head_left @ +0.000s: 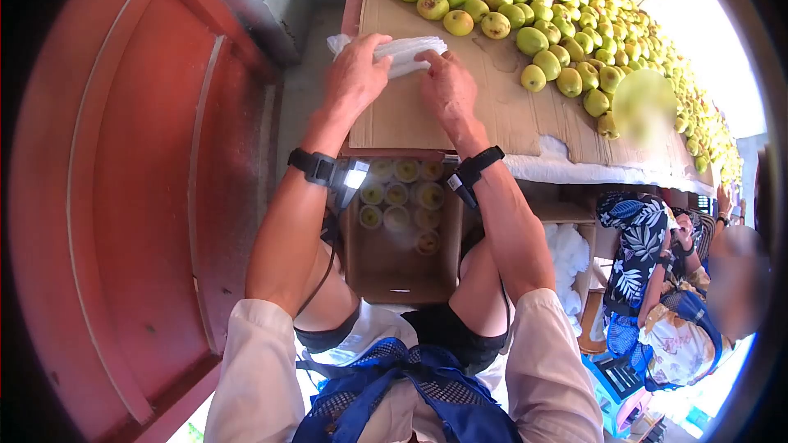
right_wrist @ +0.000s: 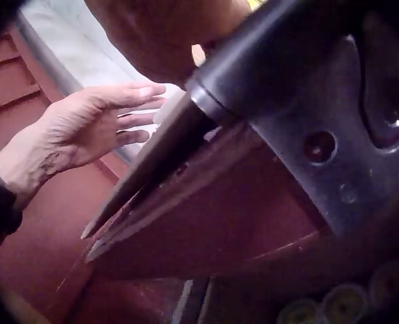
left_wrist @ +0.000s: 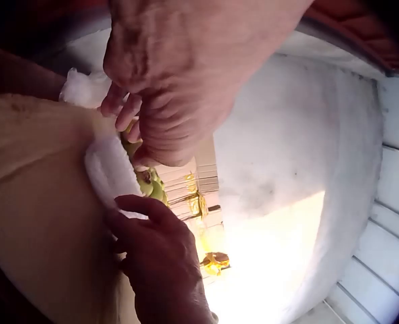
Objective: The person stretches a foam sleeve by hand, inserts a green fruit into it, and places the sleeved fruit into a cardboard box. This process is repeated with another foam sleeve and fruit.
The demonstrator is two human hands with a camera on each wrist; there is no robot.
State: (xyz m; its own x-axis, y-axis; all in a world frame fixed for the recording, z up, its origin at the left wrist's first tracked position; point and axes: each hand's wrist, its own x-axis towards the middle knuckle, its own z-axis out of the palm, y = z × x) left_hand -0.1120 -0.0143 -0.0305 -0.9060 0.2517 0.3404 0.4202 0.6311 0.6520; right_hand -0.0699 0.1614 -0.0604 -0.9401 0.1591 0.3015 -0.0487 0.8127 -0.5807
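no readable text, labels, brands, numbers or signs anywhere

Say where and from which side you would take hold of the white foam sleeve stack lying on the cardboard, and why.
Probably by its two short ends, one hand from each side. The white foam stack lies flat and long across the cardboard; the left hand and right hand already rest at its ends.

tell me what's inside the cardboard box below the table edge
The cardboard box holds rows of pale-wrapped fruit at its far end; the near floor is bare. The table edge hides anything further back.
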